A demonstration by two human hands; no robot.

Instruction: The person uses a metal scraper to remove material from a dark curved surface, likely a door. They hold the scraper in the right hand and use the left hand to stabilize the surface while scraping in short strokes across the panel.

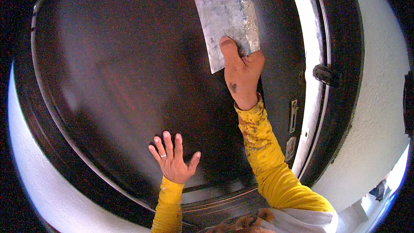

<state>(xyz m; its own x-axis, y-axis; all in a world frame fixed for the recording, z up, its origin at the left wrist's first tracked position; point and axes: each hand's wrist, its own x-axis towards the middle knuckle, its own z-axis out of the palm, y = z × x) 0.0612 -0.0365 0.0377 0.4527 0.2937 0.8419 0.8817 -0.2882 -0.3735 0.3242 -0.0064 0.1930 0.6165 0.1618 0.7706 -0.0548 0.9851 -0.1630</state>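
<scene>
Leftmost, a pale wall (39, 190) curves along the dark frame of a large, dark brown door panel (120, 73), whose surface is glossy and catches a dull sheen. Near the lower edge of that panel the left hand (172, 162) lies flat against the wood, open, fingers spread and pointing up, gripping nothing; a ring (163, 155) shows on one finger. Its yellow sleeve (169, 205) comes up from the bottom of the view.

Further right and higher, toward the upper part of the door, the right hand (242, 73) is closed on a wide metal scraper blade (226, 23), thumb pressed across its lower face. The blade is grey, smeared with pale residue, and appears to lie flat on the door, tilted slightly, its lower corner toward the left. The right sleeve (271, 159) is yellow too, stained with brown patches.

Right of the arm, along the door's edge, sit a metal latch plate (293, 115) and a second plate below it (290, 148). Beside them runs a shiny metal strip (311, 73), carrying a dark hinge-like fitting (324, 74). Beyond lies a textured white wall (379, 103).
</scene>
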